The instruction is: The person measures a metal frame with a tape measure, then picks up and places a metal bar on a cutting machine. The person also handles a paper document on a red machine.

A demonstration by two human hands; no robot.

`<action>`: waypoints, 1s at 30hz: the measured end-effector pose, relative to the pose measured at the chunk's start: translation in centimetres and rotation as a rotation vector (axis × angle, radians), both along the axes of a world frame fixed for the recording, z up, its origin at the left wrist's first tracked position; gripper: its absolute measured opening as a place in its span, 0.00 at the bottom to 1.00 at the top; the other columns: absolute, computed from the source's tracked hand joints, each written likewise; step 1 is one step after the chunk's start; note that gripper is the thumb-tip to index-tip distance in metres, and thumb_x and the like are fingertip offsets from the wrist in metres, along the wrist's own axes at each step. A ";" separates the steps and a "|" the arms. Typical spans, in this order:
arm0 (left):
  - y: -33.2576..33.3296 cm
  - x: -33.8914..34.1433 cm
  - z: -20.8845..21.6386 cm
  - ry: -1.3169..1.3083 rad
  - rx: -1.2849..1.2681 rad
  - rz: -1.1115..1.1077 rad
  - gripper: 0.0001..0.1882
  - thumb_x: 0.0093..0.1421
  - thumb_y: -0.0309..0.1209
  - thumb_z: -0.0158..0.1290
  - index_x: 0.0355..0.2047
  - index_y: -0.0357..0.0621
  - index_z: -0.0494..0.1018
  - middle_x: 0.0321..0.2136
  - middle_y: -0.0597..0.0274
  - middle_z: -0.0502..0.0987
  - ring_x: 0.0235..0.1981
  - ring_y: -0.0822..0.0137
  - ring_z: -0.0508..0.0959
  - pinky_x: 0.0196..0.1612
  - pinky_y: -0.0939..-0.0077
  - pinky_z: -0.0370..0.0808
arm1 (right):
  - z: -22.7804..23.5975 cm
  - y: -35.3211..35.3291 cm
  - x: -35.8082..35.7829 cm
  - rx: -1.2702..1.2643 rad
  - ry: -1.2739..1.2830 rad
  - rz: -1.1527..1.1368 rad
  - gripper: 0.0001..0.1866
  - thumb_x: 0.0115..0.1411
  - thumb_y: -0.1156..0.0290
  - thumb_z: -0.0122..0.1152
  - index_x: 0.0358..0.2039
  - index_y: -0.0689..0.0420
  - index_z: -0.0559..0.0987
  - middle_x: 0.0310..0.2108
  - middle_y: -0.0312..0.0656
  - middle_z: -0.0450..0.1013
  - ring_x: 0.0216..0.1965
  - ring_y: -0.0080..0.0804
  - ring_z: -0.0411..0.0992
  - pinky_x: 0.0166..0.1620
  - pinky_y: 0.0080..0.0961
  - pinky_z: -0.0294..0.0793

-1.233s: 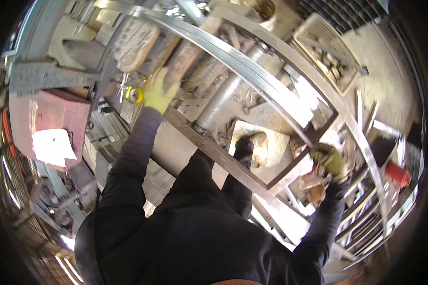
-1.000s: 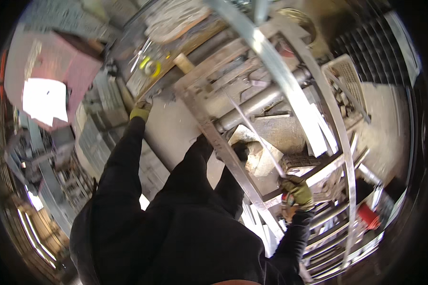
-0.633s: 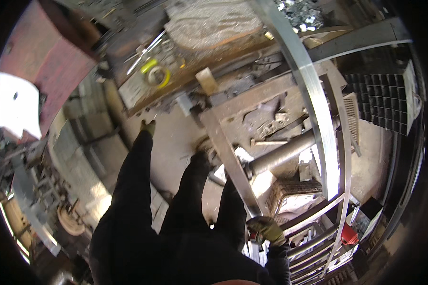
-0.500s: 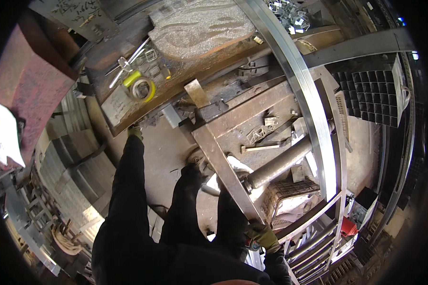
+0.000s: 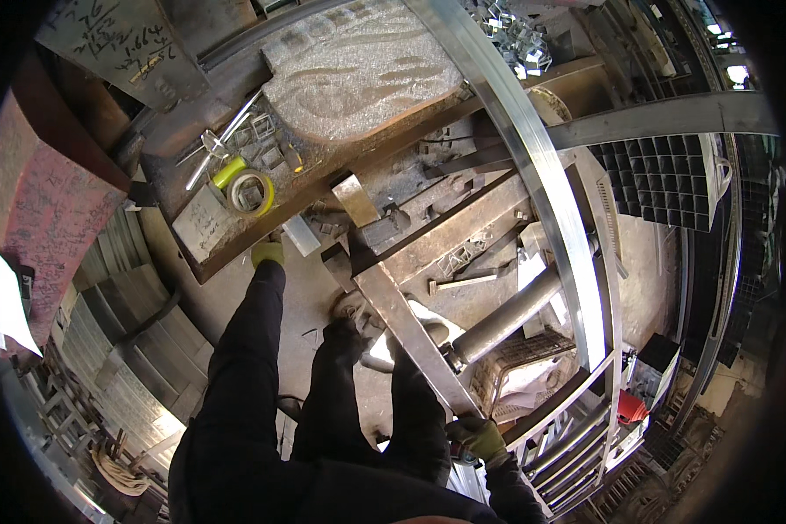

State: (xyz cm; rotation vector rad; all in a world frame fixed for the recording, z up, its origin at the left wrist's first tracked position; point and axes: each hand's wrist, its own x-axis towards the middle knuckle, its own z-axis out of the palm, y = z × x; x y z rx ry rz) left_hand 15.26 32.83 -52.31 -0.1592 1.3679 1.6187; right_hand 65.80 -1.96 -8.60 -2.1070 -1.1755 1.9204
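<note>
My left hand (image 5: 269, 252), in a yellow-green glove, reaches to the front edge of a steel bench (image 5: 220, 260). It is beside a short grey metal piece (image 5: 301, 235) that juts from the edge; its fingers are too small and partly hidden to read. On the bench above it lie a yellow-rimmed tape roll (image 5: 251, 193), a yellow-green cylinder (image 5: 229, 172) and silver rod-like tools (image 5: 227, 135). My right hand (image 5: 482, 438), gloved too, is low on the right, by the end of a rusty frame bar (image 5: 415, 336). It is closed around a dark object, mostly hidden by the glove.
A long shiny metal bar (image 5: 541, 148) crosses above the frame. A thick round tube (image 5: 511, 316) and a brown crate (image 5: 520, 362) lie beyond my legs. At the right is a black grid of compartments (image 5: 659, 179); at the left, stacked metal sheets (image 5: 135, 336).
My left hand has moved right along the bench edge, closer to the short grey metal piece. The whole view has shifted slightly. My right hand stays by the frame bar.
</note>
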 end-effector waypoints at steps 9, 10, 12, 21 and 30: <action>1.2 -1.6 0.2 -0.525 -0.026 0.426 0.19 0.74 0.37 0.42 0.57 0.41 0.74 0.57 0.53 0.79 0.57 0.51 0.78 0.55 0.45 0.78 | 0.9 1.3 -1.0 -0.050 -0.046 -0.082 0.13 0.64 0.64 0.70 0.41 0.61 0.87 0.37 0.42 0.84 0.39 0.28 0.81 0.43 0.29 0.80; 1.2 -1.7 0.2 -0.576 0.002 0.412 0.19 0.74 0.37 0.43 0.55 0.39 0.74 0.55 0.52 0.79 0.54 0.51 0.79 0.53 0.46 0.80 | 1.0 1.3 -1.0 -0.094 -0.065 -0.086 0.13 0.63 0.64 0.70 0.41 0.61 0.87 0.37 0.42 0.84 0.38 0.27 0.81 0.43 0.29 0.79; 1.1 -1.8 0.0 -0.506 -0.021 0.416 0.18 0.74 0.37 0.43 0.52 0.35 0.74 0.52 0.49 0.80 0.49 0.51 0.82 0.49 0.49 0.83 | 1.1 1.4 -1.1 -0.065 -0.045 -0.114 0.13 0.63 0.63 0.70 0.41 0.61 0.87 0.37 0.41 0.83 0.38 0.27 0.80 0.43 0.28 0.79; 0.7 -3.0 -1.5 -0.556 0.011 0.412 0.17 0.73 0.37 0.44 0.49 0.38 0.76 0.48 0.50 0.82 0.47 0.49 0.83 0.47 0.49 0.83 | 1.4 1.8 -1.4 -0.071 -0.086 -0.091 0.14 0.62 0.62 0.71 0.40 0.60 0.87 0.36 0.42 0.83 0.36 0.29 0.80 0.43 0.30 0.79; -0.2 -5.1 -5.3 -0.915 0.124 0.319 0.17 0.72 0.38 0.47 0.48 0.38 0.77 0.48 0.49 0.83 0.46 0.48 0.83 0.47 0.46 0.83 | 1.1 1.3 -1.2 -0.079 -0.086 -0.112 0.14 0.59 0.62 0.72 0.38 0.60 0.87 0.37 0.44 0.82 0.37 0.35 0.79 0.42 0.32 0.79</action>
